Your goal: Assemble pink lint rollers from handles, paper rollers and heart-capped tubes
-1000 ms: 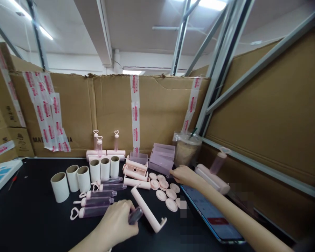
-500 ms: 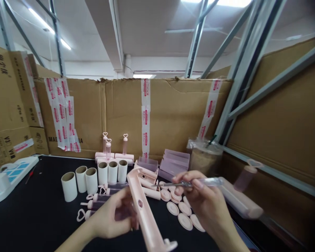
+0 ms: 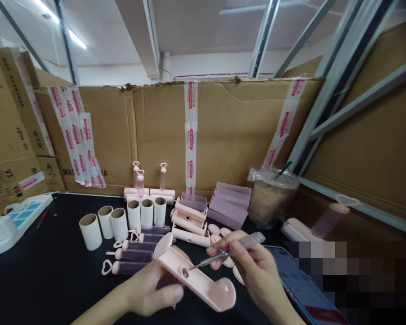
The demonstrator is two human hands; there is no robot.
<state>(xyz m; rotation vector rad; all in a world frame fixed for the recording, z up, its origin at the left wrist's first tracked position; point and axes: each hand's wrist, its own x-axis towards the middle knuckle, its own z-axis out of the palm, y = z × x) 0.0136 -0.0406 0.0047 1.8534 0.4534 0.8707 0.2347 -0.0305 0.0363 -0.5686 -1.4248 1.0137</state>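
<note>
Light: ceiling tubes point(image 3: 77, 39) upper left | moderately bright | wide-angle stretch | right edge dim | pixelated patch lower right

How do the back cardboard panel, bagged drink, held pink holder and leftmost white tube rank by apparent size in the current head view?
1. Back cardboard panel
2. Bagged drink and held pink holder: too close to rank; the holder is longer, the drink bulkier
3. Leftmost white tube
</note>
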